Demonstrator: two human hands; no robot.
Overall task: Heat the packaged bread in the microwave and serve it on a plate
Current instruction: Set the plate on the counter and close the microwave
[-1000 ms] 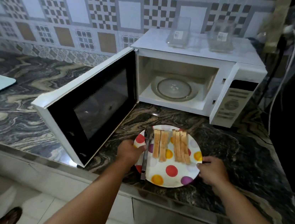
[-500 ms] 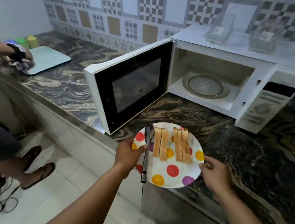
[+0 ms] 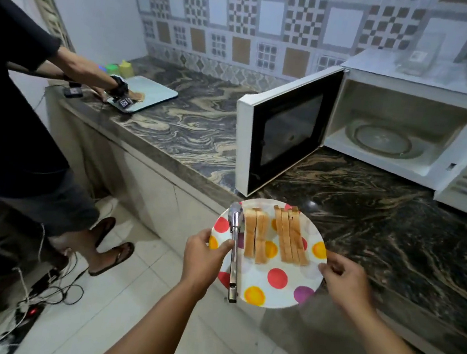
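Note:
I hold a white plate [image 3: 279,295] with coloured dots out over the floor, just off the counter's edge. Several bread slices [image 3: 275,235] stand on edge on it in two groups, with metal tongs [image 3: 234,253] lying along their left. My left hand [image 3: 203,260] grips the plate's left rim, thumb pressed against the tongs. My right hand [image 3: 344,280] pinches the right rim. The white microwave [image 3: 411,104] stands on the counter at the right, door [image 3: 285,130] swung wide open, its glass turntable [image 3: 384,139] bare.
Another person [image 3: 23,109] stands at the left, a hand on a pale board [image 3: 151,93] on the marble counter [image 3: 196,131]. Green and yellow containers [image 3: 120,69] sit behind it. Cables and a power strip [image 3: 33,308] lie on the tiled floor. Two clear containers [image 3: 423,56] rest on the microwave.
The plate has come up off the counter and back over the floor, held in both hands. My view has swung left, bringing the other person into sight.

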